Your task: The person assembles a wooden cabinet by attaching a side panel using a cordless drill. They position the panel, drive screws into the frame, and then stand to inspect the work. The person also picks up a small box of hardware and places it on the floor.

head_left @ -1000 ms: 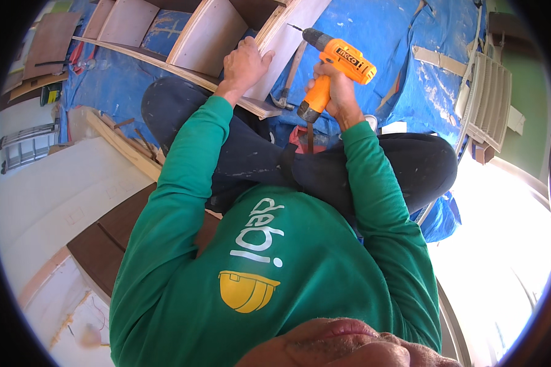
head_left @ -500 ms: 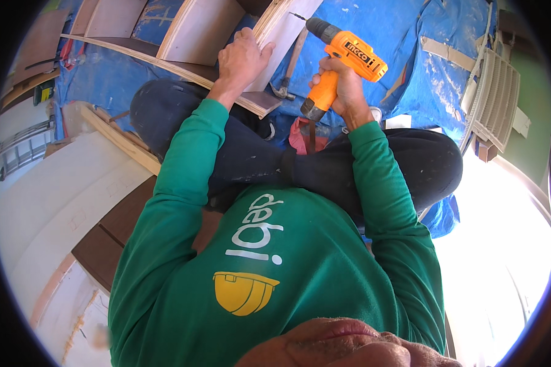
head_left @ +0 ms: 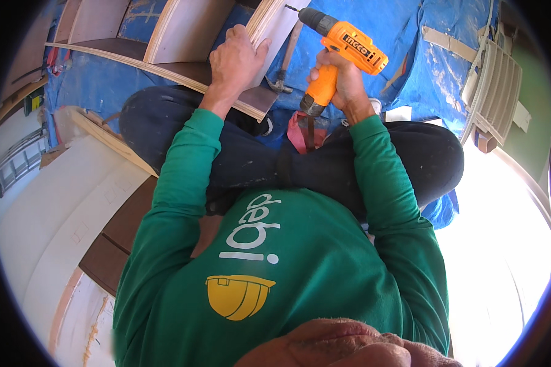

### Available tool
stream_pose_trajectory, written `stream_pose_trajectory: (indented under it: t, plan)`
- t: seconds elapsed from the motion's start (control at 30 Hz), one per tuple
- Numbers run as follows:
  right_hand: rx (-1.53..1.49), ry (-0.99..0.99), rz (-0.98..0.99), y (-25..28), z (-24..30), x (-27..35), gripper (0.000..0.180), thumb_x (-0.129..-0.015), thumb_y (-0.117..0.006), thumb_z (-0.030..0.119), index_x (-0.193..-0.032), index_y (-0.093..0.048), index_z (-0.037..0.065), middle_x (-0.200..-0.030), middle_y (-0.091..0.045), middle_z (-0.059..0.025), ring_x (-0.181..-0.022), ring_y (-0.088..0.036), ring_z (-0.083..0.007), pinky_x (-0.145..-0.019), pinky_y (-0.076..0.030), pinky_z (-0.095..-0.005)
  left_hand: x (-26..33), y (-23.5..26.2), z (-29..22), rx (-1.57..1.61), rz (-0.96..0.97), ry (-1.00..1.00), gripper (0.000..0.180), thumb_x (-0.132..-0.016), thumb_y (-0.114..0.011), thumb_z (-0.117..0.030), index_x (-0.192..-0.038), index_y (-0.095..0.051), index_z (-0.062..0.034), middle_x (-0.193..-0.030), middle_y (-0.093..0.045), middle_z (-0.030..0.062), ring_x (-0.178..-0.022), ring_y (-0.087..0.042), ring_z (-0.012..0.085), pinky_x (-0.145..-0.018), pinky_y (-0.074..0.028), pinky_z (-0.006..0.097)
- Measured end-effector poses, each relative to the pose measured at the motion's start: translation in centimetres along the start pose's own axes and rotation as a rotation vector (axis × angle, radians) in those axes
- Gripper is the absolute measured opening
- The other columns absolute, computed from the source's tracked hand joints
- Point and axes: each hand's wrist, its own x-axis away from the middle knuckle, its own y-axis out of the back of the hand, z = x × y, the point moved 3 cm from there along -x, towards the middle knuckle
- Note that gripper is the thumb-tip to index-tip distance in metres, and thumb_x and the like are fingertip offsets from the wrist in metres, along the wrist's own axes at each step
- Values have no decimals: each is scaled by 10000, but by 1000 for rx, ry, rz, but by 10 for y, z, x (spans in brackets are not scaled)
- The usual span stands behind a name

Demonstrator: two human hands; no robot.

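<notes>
My right hand [head_left: 342, 79] is wrapped round the grip of an orange and black cordless drill [head_left: 355, 48]. The drill's thin dark bit [head_left: 292, 8] points up and left, its tip at the outer face of a plywood side panel [head_left: 274, 38]; I cannot tell whether it touches. That panel belongs to an open wooden shelf unit [head_left: 186, 33] with several compartments. My left hand [head_left: 237, 64] grips the panel's front edge, fingers over the edge and thumb toward the outer face. Beside the panel lies a hammer [head_left: 281, 79], head toward me.
A blue tarp [head_left: 404, 37] covers the floor under the unit. A pinkish-red item [head_left: 298, 131] lies between my crossed legs. Wooden strips [head_left: 113, 140] are at the left, and a pale slatted panel [head_left: 495, 92] stands at the right. Brown boards [head_left: 113, 244] lie behind my left side.
The shelf unit appears slightly further left and up, partly because the view has shifted. The drill and its bit sit slightly higher and further left. Both hands keep their grips.
</notes>
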Motion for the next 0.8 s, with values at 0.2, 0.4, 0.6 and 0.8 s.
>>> stream_pose_trajectory:
  t: [0.2,0.4,0.6,0.8]
  plan:
    - [138,2,28,6,-1,-8,337,-853,-652,57,-1178,-563,51,-839,-591,-52,-648,-634,-232,-637,-561,-428,2,1,-1,-63,-26,-20,582,-937,-692,-512,-1103,-556,29,-1087,-676,255,-916,-722,458,-801,-570,572]
    - [511,145,91,4,26,-11,346,-820,-690,49,-1157,-618,20,-907,-643,-60,-673,-648,-203,-596,-557,-384,2,12,-5,-76,31,23,601,-925,-705,-511,-1150,-560,27,-1140,-675,266,-983,-714,455,-852,-561,569]
    - [410,243,-16,-2,83,63,338,-827,-688,47,-1159,-630,25,-941,-650,-54,-674,-646,-190,-599,-558,-364,-16,13,-12,174,28,-19,698,-933,-688,-498,-1405,-523,-11,-1327,-652,250,-1219,-641,446,-1016,-503,559]
    - [292,463,-2,11,189,139,369,-848,-642,40,-1214,-592,26,-1003,-631,-66,-687,-645,-193,-608,-563,-367,-94,-22,11,535,-16,14,588,-989,-663,-480,-1340,-660,-8,-1216,-736,198,-1171,-695,318,-984,-534,445]
